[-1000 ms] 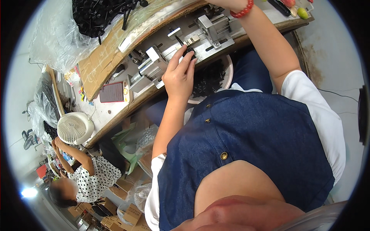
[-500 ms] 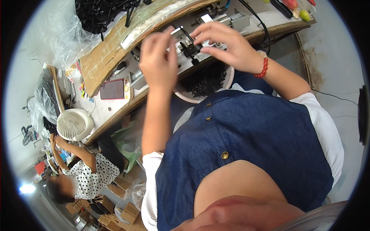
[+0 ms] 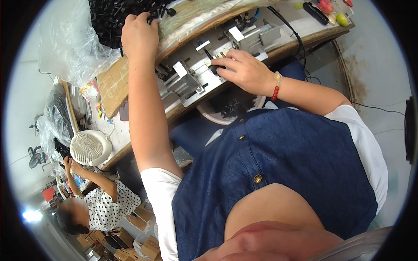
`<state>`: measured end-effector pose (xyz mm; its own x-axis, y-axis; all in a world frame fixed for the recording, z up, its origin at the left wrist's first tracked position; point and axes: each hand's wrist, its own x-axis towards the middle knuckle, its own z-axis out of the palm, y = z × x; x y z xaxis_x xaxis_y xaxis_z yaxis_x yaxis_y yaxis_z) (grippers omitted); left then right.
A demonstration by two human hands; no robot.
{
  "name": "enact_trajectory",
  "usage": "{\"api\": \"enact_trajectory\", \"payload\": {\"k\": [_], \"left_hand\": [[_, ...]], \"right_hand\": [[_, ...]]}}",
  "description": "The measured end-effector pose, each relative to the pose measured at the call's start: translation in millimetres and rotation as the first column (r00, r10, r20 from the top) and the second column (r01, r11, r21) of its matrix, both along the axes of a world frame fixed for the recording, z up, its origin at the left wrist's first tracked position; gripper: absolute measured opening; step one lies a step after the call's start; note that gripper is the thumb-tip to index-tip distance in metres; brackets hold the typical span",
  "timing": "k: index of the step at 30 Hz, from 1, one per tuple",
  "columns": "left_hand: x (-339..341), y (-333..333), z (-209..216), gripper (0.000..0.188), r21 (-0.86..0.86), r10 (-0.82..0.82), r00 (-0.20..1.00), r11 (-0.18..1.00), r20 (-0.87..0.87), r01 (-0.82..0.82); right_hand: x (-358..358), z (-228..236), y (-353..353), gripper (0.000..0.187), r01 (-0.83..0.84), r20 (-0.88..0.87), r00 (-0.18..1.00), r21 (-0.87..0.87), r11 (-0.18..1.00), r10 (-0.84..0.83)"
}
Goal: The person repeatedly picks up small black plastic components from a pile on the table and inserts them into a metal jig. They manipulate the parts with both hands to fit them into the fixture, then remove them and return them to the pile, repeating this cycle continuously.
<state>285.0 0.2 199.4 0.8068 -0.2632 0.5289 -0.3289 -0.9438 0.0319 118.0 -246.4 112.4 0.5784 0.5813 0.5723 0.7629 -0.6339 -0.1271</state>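
My left hand [image 3: 140, 37] reaches into a heap of black plastic parts [image 3: 113, 19] at the far left, its fingers bent over the pieces. What lies between those fingertips is hidden. Over the metal fixture [image 3: 185, 82] on the bench, my right hand [image 3: 244, 71] has its thumb and index finger closed at a dark rod-shaped part [image 3: 209, 54]. Its other fingers curl over the right side of the fixture. Below the bench edge, a pale round basket [image 3: 209, 114] contains more black parts.
A cardboard sheet [image 3: 114, 82] and clear plastic bag [image 3: 65, 48] border the heap. A white fan [image 3: 90, 148] stands at left, near a co-worker in a dotted shirt [image 3: 109, 209]. Black cables [image 3: 296, 37] hang right of the fixture; fruit [image 3: 342, 20] lies beyond.
My left hand has moved from the fixture up and left to the heap. My right hand has shifted slightly down and left, staying at the fixture. The black cross-shaped piece there is no longer visible.
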Motion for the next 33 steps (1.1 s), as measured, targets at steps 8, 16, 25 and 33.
{"api": "enact_trajectory", "payload": {"k": [8, 16, 25, 33], "left_hand": [[-16.4, -4.8, 8.5, 0.032, -0.054, 0.028, 0.991, 0.998, -0.132, -0.036], [-119.4, -14.5, -1.6, 0.019, -0.766, -0.254, 0.964, 0.634, -0.074, 0.108], [-198.2, -47.7, -85.6, 0.026, -0.708, -0.362, 0.922, 0.687, -0.140, 0.162], [-188.4, -61.0, -103.3, 0.024, -0.650, -0.343, 0.929, 0.739, -0.137, 0.177]], "right_hand": [[7.6, 27.9, -1.0, 0.022, -0.046, -0.050, 0.998, -0.003, 0.999, 0.046], [179.8, 80.2, -3.7, 0.022, 0.108, 0.178, 0.975, 0.153, 0.982, -0.135], [198.6, 82.2, 10.5, 0.017, -0.239, -0.224, 0.943, 0.052, 0.970, 0.245], [156.5, 103.4, -16.2, 0.023, 0.177, -0.609, 0.734, 0.598, 0.782, 0.300]]}}
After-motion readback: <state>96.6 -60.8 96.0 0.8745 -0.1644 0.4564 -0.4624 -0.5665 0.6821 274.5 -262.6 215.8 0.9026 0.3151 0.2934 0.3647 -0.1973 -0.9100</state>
